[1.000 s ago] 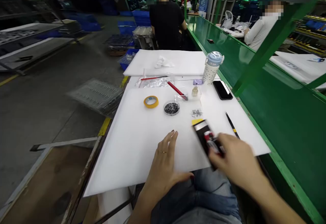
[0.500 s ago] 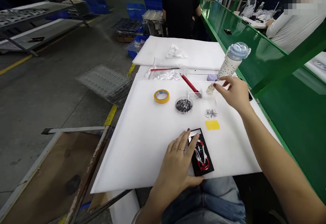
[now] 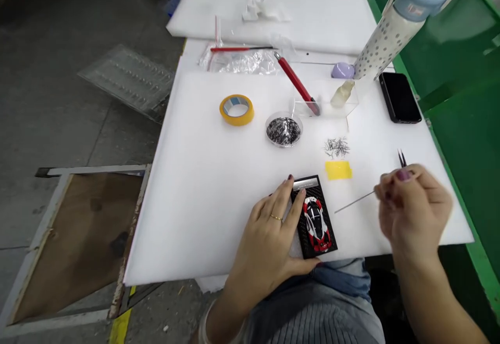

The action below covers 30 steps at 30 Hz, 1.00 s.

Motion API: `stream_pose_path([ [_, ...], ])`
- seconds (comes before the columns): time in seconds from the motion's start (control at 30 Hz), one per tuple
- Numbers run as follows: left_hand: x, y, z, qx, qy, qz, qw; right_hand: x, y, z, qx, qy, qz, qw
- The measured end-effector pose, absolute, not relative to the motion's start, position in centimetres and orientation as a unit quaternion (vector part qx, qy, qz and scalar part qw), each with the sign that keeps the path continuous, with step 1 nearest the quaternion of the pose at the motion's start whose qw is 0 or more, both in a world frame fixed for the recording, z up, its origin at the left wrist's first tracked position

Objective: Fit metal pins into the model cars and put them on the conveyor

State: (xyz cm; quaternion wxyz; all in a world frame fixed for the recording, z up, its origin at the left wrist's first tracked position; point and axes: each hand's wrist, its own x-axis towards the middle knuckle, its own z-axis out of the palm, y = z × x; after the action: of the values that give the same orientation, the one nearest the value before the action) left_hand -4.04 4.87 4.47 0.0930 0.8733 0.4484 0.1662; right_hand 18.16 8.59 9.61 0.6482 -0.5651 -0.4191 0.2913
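Worktop (image 3: 187,219), white-covered, spreads beneath and beyond both hands. The left hand (image 3: 269,234) is fanned out, thumb well apart from forefinger, its fingertips resting on a black base (image 3: 308,250). The right hand (image 3: 414,208), somewhat blurred, is drawn into a pinch on a thin rod (image 3: 353,203) and hides the rod's upper end. Beyond the right grip, a drinking bottle (image 3: 394,36) is cut off at the top; its contents do not show. The base lies just right of the left palm, bearing a red-and-white model car (image 3: 317,224); the fingers cover part of its left edge. Ahead and left of the pinch is a clear tray (image 3: 324,108). Ahead of the left hand, a shallow dish (image 3: 284,145) holds black slivers (image 3: 283,131). A little pale bottle (image 3: 342,94) is at the tray, whether inside or behind I cannot tell. Dark tweezers (image 3: 402,159) jut from behind the right hand, mostly hidden. The rod's tip is near the base, not touching.
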Motion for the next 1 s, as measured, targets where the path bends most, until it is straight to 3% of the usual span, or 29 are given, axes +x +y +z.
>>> stream_pose_path([
  [0.13, -4.2, 4.8, 4.6, 0.872, 0.453, 0.155, 0.103, 16.9, 6.0, 6.6, -0.589, -0.31, 0.39, 0.637],
  [0.83, -4.4, 4.7, 4.5, 0.868, 0.454, 0.157, 0.13, 16.2, 5.1, 5.6, -0.621, -0.322, 0.356, 0.62],
  [0.9, -4.4, 4.7, 4.4, 0.869, 0.452, 0.159, 0.124, 17.0, 5.8, 6.5, -0.607, -0.332, 0.306, 0.653],
  [1.0, -4.4, 4.6, 4.3, 0.873, 0.447, 0.162, 0.11, 18.8, 8.7, 9.3, -0.599, -0.425, 0.131, 0.666],
])
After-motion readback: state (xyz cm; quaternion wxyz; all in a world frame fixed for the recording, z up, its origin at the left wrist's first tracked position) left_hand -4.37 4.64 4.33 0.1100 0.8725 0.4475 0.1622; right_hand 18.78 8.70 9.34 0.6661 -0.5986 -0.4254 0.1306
